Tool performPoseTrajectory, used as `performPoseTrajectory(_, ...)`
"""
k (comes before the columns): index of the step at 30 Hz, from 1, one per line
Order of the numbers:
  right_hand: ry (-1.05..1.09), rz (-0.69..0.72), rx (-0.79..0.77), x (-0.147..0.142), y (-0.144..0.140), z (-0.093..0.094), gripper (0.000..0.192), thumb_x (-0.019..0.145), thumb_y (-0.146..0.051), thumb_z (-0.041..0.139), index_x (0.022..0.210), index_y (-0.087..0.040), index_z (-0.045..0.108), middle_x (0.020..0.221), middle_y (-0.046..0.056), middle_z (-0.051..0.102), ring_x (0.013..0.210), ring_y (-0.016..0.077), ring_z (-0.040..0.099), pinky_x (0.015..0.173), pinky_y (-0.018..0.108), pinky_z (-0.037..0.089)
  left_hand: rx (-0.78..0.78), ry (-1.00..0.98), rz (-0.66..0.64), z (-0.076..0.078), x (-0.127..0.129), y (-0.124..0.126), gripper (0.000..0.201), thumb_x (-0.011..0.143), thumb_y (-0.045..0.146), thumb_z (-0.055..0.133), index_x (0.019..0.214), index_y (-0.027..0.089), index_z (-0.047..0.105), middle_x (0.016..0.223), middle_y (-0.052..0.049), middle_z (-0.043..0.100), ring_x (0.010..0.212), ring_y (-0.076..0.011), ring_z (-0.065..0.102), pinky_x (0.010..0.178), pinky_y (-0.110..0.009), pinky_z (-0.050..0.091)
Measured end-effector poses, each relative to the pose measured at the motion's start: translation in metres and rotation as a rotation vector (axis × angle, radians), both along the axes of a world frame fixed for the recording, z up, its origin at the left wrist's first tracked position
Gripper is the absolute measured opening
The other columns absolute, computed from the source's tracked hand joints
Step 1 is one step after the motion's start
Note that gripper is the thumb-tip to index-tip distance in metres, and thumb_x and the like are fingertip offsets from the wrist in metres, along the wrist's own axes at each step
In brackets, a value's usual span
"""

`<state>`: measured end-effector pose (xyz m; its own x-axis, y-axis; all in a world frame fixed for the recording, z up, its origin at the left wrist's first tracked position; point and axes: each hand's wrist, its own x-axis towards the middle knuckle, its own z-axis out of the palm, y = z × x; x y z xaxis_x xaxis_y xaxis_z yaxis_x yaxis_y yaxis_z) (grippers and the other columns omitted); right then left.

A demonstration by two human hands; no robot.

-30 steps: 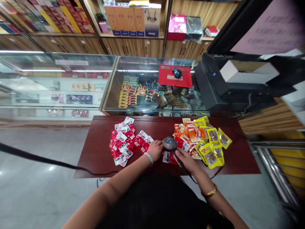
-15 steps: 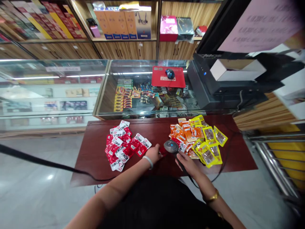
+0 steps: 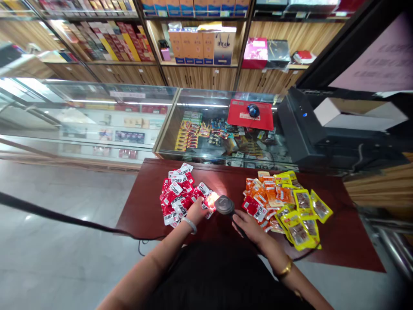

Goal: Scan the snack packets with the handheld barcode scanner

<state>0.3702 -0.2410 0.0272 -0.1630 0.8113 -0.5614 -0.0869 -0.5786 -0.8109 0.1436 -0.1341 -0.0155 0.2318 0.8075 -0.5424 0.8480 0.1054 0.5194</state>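
My left hand (image 3: 196,211), with a pale bracelet at its wrist, has its fingers closed at the near edge of a red-and-white snack packet (image 3: 211,200). That packet lies at the right side of a pile of red-and-white packets (image 3: 176,196) on the dark red table (image 3: 138,206). Wrapped in my right hand (image 3: 248,225) is the handle of a black barcode scanner (image 3: 225,205). Its head points at the packet, where a bright light falls. Right of the scanner lie orange packets (image 3: 266,189), yellow packets (image 3: 298,232) and a red-and-white packet (image 3: 254,208).
A glass display case (image 3: 206,157) stands behind the table, with a red mat (image 3: 237,116) and a mouse (image 3: 253,110) on top. At the right are a dark machine (image 3: 300,125) and an open white box (image 3: 355,120). A black cable (image 3: 74,221) runs in from the left.
My left hand has moved left to the packet beside the red-and-white pile. The scanner has swung left with my right hand, and its light now shines on that packet. The view has shifted left.
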Motion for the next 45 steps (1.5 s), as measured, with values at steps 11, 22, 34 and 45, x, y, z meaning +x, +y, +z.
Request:
performPoseTrajectory(11, -0.053, 0.149, 0.159, -0.026, 0.026, -0.002, 0.06, 0.085, -0.067, 0.057, 0.117, -0.016, 0.064, 0.065, -0.001, 0.057, 0.054, 0.0137, 0.048, 0.05, 0.025, 0.038, 0.08, 0.009, 0.138, 0.005, -0.041, -0.003, 0.039, 0.074, 0.038, 0.073, 0.101, 0.018, 0.053, 0.093, -0.007, 0.068, 0.085, -0.0213, 0.064, 0.073, -0.029, 0.042)
performPoseTrajectory(22, -0.01, 0.099, 0.122, -0.032, 0.027, 0.005, 0.067, 0.083, -0.072, 0.055, 0.118, -0.015, 0.059, 0.058, -0.005, 0.05, 0.046, 0.0105, 0.041, 0.044, 0.022, 0.032, 0.091, -0.061, 0.168, -0.003, -0.043, -0.006, 0.043, 0.072, 0.042, 0.074, 0.102, 0.02, 0.052, 0.094, -0.006, 0.068, 0.086, -0.0217, 0.064, 0.074, -0.03, 0.044)
performPoseTrajectory(34, -0.007, 0.051, 0.073, -0.027, 0.02, 0.002, 0.064, 0.082, -0.071, 0.057, 0.115, -0.017, 0.059, 0.058, -0.006, 0.049, 0.045, 0.01, 0.04, 0.042, 0.022, 0.03, 0.235, 0.278, 0.172, 0.022, -0.051, 0.012, 0.047, 0.083, 0.041, 0.063, 0.123, 0.018, 0.054, 0.114, -0.013, 0.067, 0.11, -0.0299, 0.059, 0.095, -0.04, 0.042)
performPoseTrajectory(45, -0.004, -0.025, 0.029, -0.017, 0.003, -0.007, 0.065, 0.081, -0.073, 0.057, 0.115, -0.017, 0.06, 0.058, -0.006, 0.05, 0.044, 0.009, 0.04, 0.04, 0.02, 0.03, 0.397, 0.123, -0.557, -0.017, 0.029, 0.011, 0.066, 0.086, 0.027, 0.052, 0.149, 0.039, 0.038, 0.165, 0.0, 0.018, 0.152, -0.0314, 0.005, 0.119, -0.057, -0.006)
